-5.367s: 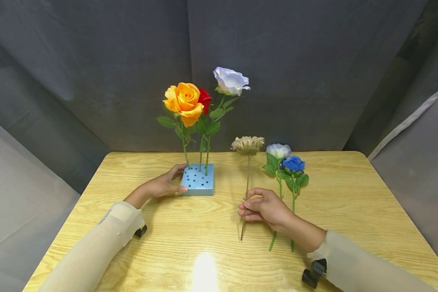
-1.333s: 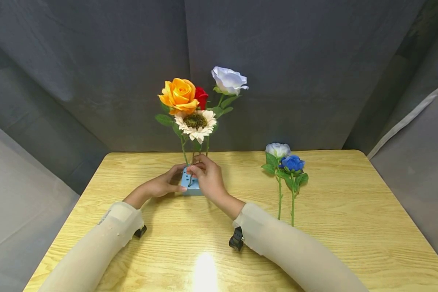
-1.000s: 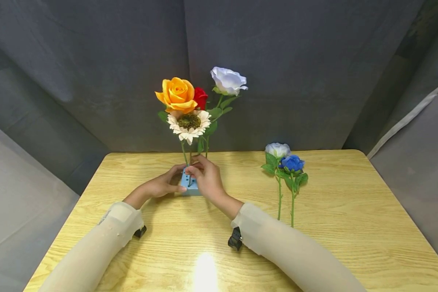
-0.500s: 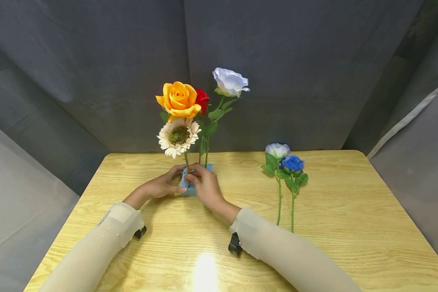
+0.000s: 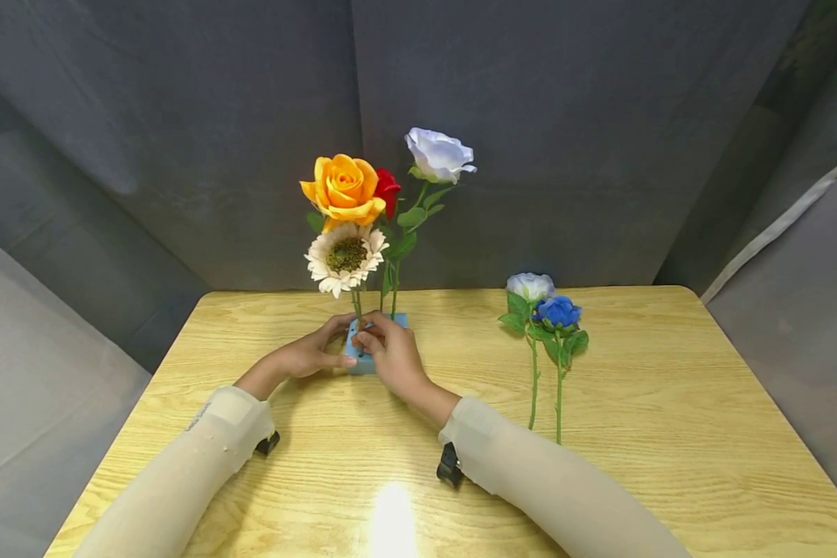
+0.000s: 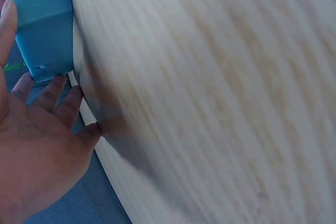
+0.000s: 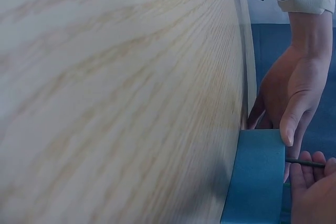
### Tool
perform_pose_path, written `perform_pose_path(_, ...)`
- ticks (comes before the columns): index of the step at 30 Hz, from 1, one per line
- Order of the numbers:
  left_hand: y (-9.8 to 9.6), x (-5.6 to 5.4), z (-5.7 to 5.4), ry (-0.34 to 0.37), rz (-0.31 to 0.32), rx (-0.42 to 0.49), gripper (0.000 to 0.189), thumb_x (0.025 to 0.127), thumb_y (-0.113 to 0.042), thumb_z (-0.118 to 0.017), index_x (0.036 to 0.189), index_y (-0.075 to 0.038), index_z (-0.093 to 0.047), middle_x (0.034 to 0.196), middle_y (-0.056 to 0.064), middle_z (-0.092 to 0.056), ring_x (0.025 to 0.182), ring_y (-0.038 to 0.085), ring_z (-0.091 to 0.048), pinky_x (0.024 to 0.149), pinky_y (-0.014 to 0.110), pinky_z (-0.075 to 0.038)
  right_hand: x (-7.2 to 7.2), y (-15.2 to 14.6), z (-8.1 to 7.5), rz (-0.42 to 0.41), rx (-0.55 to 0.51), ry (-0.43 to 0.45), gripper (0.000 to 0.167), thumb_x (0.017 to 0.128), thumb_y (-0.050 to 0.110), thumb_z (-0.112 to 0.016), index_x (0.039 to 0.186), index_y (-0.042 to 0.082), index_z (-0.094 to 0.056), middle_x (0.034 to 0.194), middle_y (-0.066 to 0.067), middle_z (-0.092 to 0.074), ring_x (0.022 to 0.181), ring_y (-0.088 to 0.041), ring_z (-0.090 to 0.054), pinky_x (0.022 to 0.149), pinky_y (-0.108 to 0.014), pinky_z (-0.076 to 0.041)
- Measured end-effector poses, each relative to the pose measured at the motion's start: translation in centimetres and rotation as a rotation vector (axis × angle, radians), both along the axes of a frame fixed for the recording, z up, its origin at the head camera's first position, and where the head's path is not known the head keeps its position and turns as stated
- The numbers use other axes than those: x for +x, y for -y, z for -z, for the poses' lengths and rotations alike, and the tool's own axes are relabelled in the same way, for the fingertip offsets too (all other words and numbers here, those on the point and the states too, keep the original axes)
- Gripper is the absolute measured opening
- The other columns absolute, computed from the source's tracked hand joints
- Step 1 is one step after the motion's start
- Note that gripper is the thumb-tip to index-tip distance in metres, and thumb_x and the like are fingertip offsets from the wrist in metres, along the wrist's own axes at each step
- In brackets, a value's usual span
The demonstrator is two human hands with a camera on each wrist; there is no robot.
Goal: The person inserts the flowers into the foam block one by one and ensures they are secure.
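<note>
My left hand (image 5: 307, 355) steadies a light-blue block (image 5: 359, 366) with holes in its top. Its thumb lies at the near left corner; in the left wrist view the fingertips meet the block's end (image 6: 46, 35). My right hand (image 5: 396, 358) pinches the stem of a cream sunflower (image 5: 346, 256) low down, just above the block. The right wrist view shows that stem (image 7: 308, 163) between thumb and fingers, running to the block's holed face. An orange rose (image 5: 345, 186), a red rose (image 5: 387, 192) and a pale white rose (image 5: 439, 155) stand upright in the block behind the sunflower.
A pale white flower (image 5: 531, 287) and a blue flower (image 5: 559, 311) with green stems lie on the wooden table (image 5: 642, 387) to the right, partly behind my right sleeve. A dark curtain (image 5: 572, 155) hangs behind the table.
The right hand has carried the cream sunflower leftward to the block and lowered it; its head now sits below the orange rose. The left hand has stayed at the block.
</note>
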State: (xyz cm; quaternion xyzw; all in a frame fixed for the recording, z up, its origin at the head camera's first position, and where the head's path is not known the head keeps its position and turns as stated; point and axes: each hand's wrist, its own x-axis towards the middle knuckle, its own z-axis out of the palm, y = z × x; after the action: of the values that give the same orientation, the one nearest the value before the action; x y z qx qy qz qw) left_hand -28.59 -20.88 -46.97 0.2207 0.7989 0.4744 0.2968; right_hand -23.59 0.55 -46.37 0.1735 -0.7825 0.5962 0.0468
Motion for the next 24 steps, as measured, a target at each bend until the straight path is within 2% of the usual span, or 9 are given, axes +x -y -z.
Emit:
perform_pose_path(13, 0.06, -0.02, 0.02, -0.002, 0.009, -0.003, 0.087, 0.104, -0.017, -0.065, 0.166, -0.013, -0.005, 0.170, 0.022, -0.006, 0.157, 0.044, -0.004, 0.121, 0.069, -0.014, 0.09, -0.20, -0.03, -0.046, -0.018, 0.034, 0.012, 0.105, 0.008, -0.059, 0.114, 0.008, -0.065, 0.104, -0.009, -0.075, 0.099, -0.019, -0.073, 0.083, -0.028, -0.060)
perform_pose_path(24, 0.00, 0.09, -0.09, 0.001, 0.009, -0.009, 0.085, 0.104, -0.018, -0.064, 0.166, -0.014, -0.006, 0.171, 0.021, -0.004, 0.157, 0.043, -0.004, 0.121, 0.069, -0.012, 0.25, -0.29, -0.34, -0.054, -0.019, 0.072, 0.013, 0.106, 0.011, -0.058, 0.116, 0.008, -0.064, 0.106, -0.010, -0.073, 0.101, -0.027, -0.072, 0.083, -0.030, -0.058)
